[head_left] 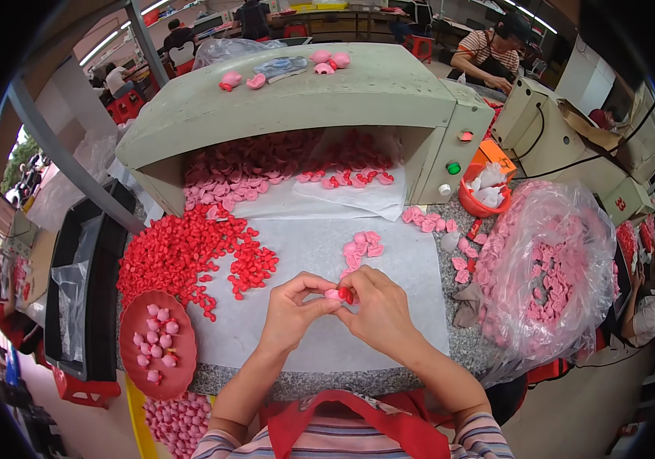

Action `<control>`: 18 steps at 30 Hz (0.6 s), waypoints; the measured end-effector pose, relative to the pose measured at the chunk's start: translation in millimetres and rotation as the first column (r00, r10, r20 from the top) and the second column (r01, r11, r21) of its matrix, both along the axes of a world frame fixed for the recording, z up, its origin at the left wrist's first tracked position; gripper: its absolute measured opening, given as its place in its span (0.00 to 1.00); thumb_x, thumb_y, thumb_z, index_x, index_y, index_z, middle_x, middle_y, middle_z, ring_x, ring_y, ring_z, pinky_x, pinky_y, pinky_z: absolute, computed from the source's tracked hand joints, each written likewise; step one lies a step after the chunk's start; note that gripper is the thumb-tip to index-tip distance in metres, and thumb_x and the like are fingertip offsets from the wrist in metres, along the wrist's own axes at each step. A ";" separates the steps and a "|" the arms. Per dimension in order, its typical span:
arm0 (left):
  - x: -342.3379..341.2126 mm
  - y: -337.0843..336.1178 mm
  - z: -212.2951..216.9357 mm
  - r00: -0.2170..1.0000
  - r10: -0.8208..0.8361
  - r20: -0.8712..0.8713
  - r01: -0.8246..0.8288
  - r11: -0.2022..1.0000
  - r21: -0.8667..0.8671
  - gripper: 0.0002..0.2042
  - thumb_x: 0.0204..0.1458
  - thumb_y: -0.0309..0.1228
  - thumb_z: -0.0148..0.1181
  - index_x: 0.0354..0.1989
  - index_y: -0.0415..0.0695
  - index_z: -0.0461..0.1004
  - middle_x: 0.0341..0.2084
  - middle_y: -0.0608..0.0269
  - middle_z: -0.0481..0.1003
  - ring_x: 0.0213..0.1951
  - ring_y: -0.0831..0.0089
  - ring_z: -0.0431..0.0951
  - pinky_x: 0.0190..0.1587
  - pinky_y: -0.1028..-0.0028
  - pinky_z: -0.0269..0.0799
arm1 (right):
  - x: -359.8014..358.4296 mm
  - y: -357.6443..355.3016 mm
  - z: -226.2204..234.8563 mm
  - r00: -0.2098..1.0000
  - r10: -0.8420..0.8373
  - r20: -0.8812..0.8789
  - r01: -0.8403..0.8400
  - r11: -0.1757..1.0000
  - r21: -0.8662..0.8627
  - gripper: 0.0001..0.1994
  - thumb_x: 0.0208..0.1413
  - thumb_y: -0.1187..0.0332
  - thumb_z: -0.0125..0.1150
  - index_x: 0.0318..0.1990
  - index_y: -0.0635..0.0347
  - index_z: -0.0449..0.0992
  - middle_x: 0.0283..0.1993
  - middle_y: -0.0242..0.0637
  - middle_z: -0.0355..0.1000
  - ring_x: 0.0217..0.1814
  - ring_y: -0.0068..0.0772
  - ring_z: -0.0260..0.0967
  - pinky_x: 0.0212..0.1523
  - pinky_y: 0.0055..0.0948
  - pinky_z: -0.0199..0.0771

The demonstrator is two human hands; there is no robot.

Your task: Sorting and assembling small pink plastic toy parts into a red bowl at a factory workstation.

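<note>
Though red, dish (pixel 174 385) of pink pieces (pixel 166 340)

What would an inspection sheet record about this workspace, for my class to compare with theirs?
Surface: white sheet on speckled grey worktop.
Job's things: pink piece and red piece, both held; red heap and red dish at left.
Clutter: pink pieces atop pale green machine; clear bag at right.
Fingers: left fingers pinch the pink piece; right fingers, the red.
Cables: black cable at right, off the sheet.
Surroundings: co-worker upper right; red stool behind machine.
</note>
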State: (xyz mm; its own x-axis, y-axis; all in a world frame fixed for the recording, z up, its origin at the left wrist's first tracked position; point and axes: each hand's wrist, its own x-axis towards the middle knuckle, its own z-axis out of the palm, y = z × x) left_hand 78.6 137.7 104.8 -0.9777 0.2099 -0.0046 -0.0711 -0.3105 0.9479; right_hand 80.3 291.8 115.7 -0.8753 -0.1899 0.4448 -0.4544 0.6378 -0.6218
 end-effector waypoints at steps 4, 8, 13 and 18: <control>-2.3 3.5 6.7 0.998 -0.017 -0.054 0.014 0.998 -0.059 0.11 0.40 0.13 0.61 0.34 0.34 0.71 0.34 0.60 0.69 0.39 0.73 0.72 0.41 0.74 0.76 | -2.8 4.0 -4.8 0.999 0.019 -0.029 -0.021 0.998 -0.052 0.12 0.34 0.73 0.69 0.25 0.61 0.70 0.23 0.33 0.67 0.23 0.28 0.67 0.24 0.26 0.69; -3.7 10.6 9.4 0.983 0.005 -0.183 -0.040 0.982 -0.184 0.09 0.42 0.13 0.59 0.33 0.33 0.71 0.35 0.60 0.66 0.40 0.73 0.72 0.44 0.74 0.77 | -8.1 8.5 -8.8 0.993 0.052 -0.103 -0.067 0.986 -0.150 0.12 0.34 0.74 0.69 0.24 0.61 0.69 0.22 0.33 0.67 0.22 0.28 0.66 0.21 0.24 0.67; -25.6 26.4 -2.0 0.987 -0.046 -0.155 0.009 0.972 -0.233 0.08 0.43 0.13 0.57 0.33 0.33 0.71 0.36 0.61 0.66 0.40 0.74 0.72 0.45 0.74 0.77 | -21.3 22.9 -25.4 0.989 0.021 -0.150 -0.051 0.979 -0.197 0.11 0.33 0.75 0.69 0.24 0.61 0.70 0.22 0.34 0.67 0.22 0.29 0.66 0.20 0.24 0.66; -62.5 58.7 -24.2 0.967 -0.181 -0.182 0.152 0.975 -0.162 0.08 0.43 0.14 0.58 0.33 0.34 0.71 0.35 0.62 0.66 0.40 0.76 0.72 0.44 0.75 0.75 | -40.1 53.9 -49.5 0.978 -0.119 -0.170 0.085 0.977 -0.195 0.12 0.34 0.74 0.67 0.28 0.60 0.70 0.26 0.34 0.67 0.26 0.36 0.66 0.25 0.32 0.65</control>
State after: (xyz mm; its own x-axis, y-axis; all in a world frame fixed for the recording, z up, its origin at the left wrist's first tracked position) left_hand 16.1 196.4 80.6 -0.9141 0.3806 0.1396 0.0804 -0.1673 0.9826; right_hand 40.2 345.7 66.2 -0.7878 -0.0029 0.6159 -0.5084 0.5676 -0.6476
